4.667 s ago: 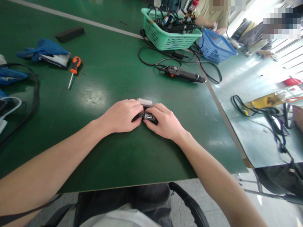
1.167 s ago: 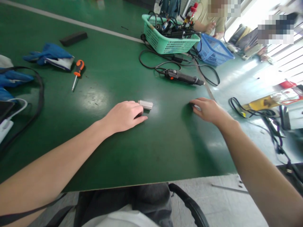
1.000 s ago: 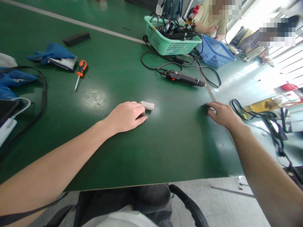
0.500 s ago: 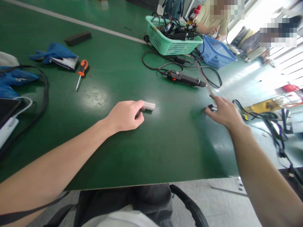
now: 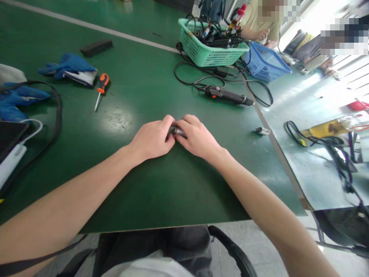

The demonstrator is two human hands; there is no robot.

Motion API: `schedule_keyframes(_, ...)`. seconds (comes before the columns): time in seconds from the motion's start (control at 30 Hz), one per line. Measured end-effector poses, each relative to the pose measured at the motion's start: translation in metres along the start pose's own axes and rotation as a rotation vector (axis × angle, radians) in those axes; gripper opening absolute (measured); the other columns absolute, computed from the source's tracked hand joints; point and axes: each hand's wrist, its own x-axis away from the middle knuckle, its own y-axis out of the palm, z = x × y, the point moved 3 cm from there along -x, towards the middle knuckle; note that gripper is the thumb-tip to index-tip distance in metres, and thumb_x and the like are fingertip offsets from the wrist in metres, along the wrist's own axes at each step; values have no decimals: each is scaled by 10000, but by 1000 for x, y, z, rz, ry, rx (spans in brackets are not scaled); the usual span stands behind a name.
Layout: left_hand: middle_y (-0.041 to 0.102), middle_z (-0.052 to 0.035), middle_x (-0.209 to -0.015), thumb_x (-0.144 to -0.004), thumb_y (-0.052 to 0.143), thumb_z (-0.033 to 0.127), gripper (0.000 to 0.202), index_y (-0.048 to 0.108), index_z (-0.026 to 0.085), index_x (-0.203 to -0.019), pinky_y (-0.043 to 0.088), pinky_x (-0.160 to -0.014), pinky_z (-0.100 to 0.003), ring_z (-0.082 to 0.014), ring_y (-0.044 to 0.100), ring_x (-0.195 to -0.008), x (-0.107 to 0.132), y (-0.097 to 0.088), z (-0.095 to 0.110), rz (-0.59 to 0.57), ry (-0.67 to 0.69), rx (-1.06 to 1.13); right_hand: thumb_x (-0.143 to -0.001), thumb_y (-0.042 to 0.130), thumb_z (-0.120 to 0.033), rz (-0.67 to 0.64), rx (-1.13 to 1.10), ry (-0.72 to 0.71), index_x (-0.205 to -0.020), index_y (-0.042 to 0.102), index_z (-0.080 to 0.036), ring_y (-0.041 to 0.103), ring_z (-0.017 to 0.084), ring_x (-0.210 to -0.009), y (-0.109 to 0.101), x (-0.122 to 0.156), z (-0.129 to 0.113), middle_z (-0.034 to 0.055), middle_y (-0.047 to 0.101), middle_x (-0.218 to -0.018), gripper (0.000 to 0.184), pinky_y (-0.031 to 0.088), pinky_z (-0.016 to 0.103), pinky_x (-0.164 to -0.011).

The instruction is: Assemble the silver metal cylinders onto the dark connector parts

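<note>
My left hand [image 5: 152, 139] and my right hand [image 5: 198, 135] meet at the middle of the green table, both closed around one short silver metal cylinder [image 5: 180, 132]. It lies low, near the table top. The fingers hide most of it; only a short shiny stretch shows between them. Off to the right, apart from my right hand, a small silver metal piece with a dark tip [image 5: 262, 131] rests on the table.
Beyond my hands lies a black electric screwdriver [image 5: 227, 95] with its cord. Behind it stand a green basket [image 5: 216, 57] of cables and a blue basket [image 5: 266, 65]. On the left are an orange-handled screwdriver [image 5: 102, 86], blue gloves [image 5: 69, 67] and a dark block [image 5: 97, 47].
My right hand has left the small dark-tipped metal piece, moved left across the table and closed on the cylinder. My left hand has stayed in nearly the same place.
</note>
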Motion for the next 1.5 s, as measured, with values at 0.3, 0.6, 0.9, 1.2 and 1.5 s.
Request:
schedule_keyframes(0.3, 685, -69, -894, -927, 484, 265, 183, 579, 180, -1059, 460, -700, -345, -236, 669, -827, 2, 6, 6, -88, 250, -50, -897, 740, -268, 81, -173, 68, -1223, 608, -219, 644, 272, -1031, -7, 44, 9, 80, 683, -1111, 355, 523, 401, -902)
schedule_keyframes(0.6, 701, -57, -896, -941, 496, 262, 139, 599, 184, -993, 444, -681, -323, -209, 657, -789, 1, 10, 9, -87, 320, -68, -930, 671, -281, 160, -234, 27, -1171, 622, -224, 639, 269, -1032, -2, 54, 14, 86, 691, -1086, 252, 522, 405, -926)
schedule_keyframes(0.9, 705, -48, -896, -965, 485, 286, 155, 601, 186, -985, 445, -684, -319, -207, 661, -792, -2, 12, 10, -87, 328, -71, -933, 649, -270, 168, -242, 24, -1171, 614, -230, 637, 264, -1045, -2, 54, 14, 85, 688, -1103, 244, 527, 412, -937)
schedule_keyframes(1.2, 703, -46, -890, -995, 446, 284, 197, 614, 187, -967, 446, -691, -310, -201, 658, -796, -3, 10, 10, -105, 326, -40, -929, 650, -273, 162, -243, 27, -1180, 608, -232, 639, 264, -1047, -2, 54, 14, 86, 685, -1106, 257, 527, 413, -943)
schedule_keyframes(1.5, 699, -44, -877, -982, 453, 281, 183, 610, 192, -951, 434, -668, -305, -194, 652, -773, -2, 10, 11, -95, 321, -73, -930, 639, -280, 157, -238, 31, -1181, 608, -235, 636, 262, -1036, -2, 54, 13, 84, 681, -1091, 257, 527, 406, -934)
